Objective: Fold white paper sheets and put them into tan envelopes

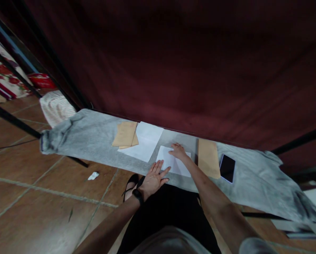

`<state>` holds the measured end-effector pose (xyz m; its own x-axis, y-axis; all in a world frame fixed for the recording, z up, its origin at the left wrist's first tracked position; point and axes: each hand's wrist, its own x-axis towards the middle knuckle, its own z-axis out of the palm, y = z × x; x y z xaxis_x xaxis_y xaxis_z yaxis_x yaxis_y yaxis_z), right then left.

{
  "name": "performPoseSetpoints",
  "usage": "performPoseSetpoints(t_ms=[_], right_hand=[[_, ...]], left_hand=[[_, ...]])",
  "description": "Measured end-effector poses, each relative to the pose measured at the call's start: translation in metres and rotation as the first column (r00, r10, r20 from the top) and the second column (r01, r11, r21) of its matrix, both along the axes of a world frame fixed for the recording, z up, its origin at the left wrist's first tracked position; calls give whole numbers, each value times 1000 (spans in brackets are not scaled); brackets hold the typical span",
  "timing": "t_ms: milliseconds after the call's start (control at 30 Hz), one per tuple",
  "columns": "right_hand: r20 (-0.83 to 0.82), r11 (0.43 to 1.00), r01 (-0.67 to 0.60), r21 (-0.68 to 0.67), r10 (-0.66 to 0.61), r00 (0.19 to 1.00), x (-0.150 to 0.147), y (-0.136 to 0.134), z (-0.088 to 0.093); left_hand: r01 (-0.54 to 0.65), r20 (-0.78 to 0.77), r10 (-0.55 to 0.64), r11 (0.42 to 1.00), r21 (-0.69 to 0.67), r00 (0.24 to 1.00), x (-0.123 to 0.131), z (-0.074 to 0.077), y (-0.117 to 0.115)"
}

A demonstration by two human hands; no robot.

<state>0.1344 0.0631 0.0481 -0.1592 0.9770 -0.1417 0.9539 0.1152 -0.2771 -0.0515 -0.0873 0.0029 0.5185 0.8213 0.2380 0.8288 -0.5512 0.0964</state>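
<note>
A small white sheet of paper (175, 162) lies on a narrow table covered with grey cloth (94, 141). My left hand (154, 178) lies flat with fingers stretched out, its fingertips on the sheet's near left corner. My right hand (177, 151) rests on the sheet's far edge, fingers bent down onto the paper and holding nothing. A black band sits on my left wrist.
A larger white sheet (147, 141) and brown envelopes (125, 134) lie to the left. Another brown envelope (209, 157) and a dark phone (227, 168) lie to the right. A dark red curtain hangs behind. A crumpled white scrap (93, 175) lies on the tiled floor.
</note>
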Motion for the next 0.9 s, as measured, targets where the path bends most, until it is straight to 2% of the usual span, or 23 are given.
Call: performPoseSetpoints(t_ms=[167,233,300,367,433,500,567,600,667,733,767,833,900], right_hand=[[-82,999,-35,-28,33,996,0,9,15],[-141,997,-72,-10,70,988,3,10,26],[-208,994,-103,40,109,972,7,10,41],[-268,987,-120,109,145,952,12,8,60],[-323,975,-125,182,179,929,19,5,81],[-431,951,-114,289,235,871,27,-3,98],[-537,934,-69,349,260,802,36,-16,104],[-582,938,-48,343,253,773,41,-24,102],[-684,936,-44,349,287,670,50,-41,84],[-768,941,-29,338,293,569,58,-60,55],[-790,948,-19,318,276,547,62,-70,37],[-801,963,11,269,217,558,67,-90,4],[-775,974,26,224,161,611,71,-110,-23]], left_hand=[[27,50,-26,999,-20,998,-3,-1,-2],[16,126,-12,999,-32,992,-4,-1,-6],[-61,260,68,998,-33,963,-4,2,-8],[-202,428,199,979,-40,882,-2,10,-5],[-355,583,321,933,-58,747,-1,24,4],[-462,699,373,884,-68,610,-1,41,18],[-484,769,362,871,-79,526,-3,57,33],[-439,797,315,896,-71,515,-5,62,38],[-293,824,204,955,-48,529,-9,65,45],[-123,808,93,992,-25,582,-12,58,44],[-54,782,50,998,-21,621,-13,51,42],[18,707,5,1000,-26,708,-13,38,34],[46,610,-14,998,-38,792,-11,27,25]])
